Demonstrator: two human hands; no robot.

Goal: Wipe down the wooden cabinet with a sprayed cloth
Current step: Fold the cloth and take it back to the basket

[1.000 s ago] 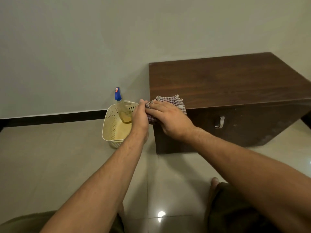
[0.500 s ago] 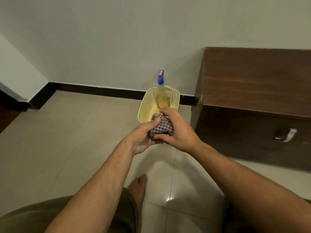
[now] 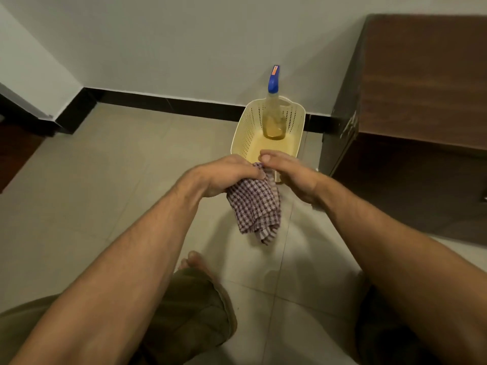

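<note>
Presently: my left hand (image 3: 224, 177) grips cloth (image 3: 253, 206), tail hanging above floor, near basket (image 3: 242, 127). My right hand (image 3: 295, 175) just beside it, fingers loose, holding nothing. Bottle (image 3: 274, 119) upright in basket; cabinet (image 3: 421, 75) at right. Judged step: spraying cloth. Next: right hand takes bottle, aims at cloth.

The checked cloth (image 3: 254, 206) gripped in the fingers (image 3: 247, 171) of the left hand (image 3: 224, 177) is woven fabric, soft, matt and creased. Just beyond the fingertips the basket (image 3: 299, 122) is cream plastic with perforated walls and a smooth floor. The spray bottle (image 3: 274, 122) in it is translucent plastic with an opaque blue nozzle. Right of the fingers the cabinet (image 3: 421, 75) is dark, grained, matt wood with a metal fitting (image 3: 349, 126). Below them the floor tiles (image 3: 105, 185) are smooth and glossy
</note>
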